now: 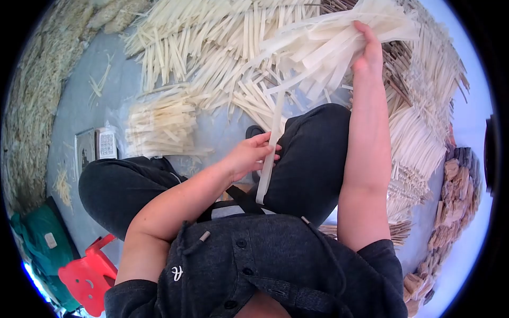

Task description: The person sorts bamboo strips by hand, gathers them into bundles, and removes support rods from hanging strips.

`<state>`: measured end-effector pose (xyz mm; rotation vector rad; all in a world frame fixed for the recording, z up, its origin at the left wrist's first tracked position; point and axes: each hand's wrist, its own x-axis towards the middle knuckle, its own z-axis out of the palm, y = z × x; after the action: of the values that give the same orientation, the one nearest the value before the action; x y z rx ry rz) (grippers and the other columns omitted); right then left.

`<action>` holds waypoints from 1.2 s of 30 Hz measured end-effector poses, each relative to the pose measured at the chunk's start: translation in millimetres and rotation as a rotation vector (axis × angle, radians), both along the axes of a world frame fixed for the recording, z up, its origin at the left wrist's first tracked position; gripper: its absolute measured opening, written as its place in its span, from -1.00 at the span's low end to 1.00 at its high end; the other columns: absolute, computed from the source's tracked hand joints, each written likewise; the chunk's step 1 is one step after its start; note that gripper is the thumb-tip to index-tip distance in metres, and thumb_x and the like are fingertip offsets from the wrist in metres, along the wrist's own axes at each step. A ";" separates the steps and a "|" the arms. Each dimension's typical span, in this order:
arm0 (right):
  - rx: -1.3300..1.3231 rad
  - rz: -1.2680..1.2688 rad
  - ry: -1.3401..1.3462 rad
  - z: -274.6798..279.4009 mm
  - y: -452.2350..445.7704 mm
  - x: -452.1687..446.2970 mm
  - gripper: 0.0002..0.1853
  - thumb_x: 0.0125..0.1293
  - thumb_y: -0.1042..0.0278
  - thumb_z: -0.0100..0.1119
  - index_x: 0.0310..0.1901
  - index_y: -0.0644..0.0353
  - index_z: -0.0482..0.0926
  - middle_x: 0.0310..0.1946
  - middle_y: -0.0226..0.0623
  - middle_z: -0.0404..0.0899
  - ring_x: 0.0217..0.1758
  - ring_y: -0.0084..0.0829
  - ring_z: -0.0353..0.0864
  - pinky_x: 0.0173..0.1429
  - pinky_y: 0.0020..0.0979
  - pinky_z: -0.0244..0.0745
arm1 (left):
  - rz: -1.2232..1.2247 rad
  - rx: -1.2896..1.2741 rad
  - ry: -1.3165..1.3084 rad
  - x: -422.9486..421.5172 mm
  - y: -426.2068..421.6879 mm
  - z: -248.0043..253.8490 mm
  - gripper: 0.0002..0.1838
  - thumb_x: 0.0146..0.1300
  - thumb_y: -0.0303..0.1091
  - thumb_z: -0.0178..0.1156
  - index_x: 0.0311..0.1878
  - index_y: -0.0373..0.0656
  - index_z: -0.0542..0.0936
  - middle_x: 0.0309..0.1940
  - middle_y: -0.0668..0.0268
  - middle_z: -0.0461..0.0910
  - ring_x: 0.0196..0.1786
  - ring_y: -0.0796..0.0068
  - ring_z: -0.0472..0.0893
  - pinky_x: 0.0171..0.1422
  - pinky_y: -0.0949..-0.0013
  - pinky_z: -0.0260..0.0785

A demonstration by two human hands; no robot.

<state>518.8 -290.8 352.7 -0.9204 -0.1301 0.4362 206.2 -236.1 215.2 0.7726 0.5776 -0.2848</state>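
Left hand (pixel 250 157) with fingers pinching one long pale strip (pixel 265 177) by the bent leg (pixel 313 159), right hand (pixel 369 52) with fingers gripping a big bunch of pale strips (pixel 326 47), more pale sticks (pixel 175 45) on the grey floor (pixel 119 63) ahead.

The left hand (pixel 257 155) pinches a pale strip (pixel 269 164), while the right hand (pixel 369 53), farther out, grips a loose sheaf of strips (pixel 326 50); another bundle (pixel 161 124) (more neatly stacked) lies beyond the left knee (pixel 108 183), near a calculator (pixel 107 144)
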 end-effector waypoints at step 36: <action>0.075 -0.068 0.044 -0.7 7.4 5.3 -0.52 -0.03 0.51 0.39 0.00 0.29 0.53 -0.01 -0.17 0.58 0.10 -0.13 0.53 0.26 -0.11 0.42 | 0.154 0.153 -0.168 12.6 29.8 -35.8 -0.59 0.37 -0.53 -0.08 0.27 -0.07 0.26 -0.01 0.17 0.56 -0.06 0.32 0.64 -0.06 0.32 0.53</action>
<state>524.1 -283.4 351.9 -0.8390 -0.0740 0.3855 218.8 -206.3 179.3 0.8850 0.5010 -0.0327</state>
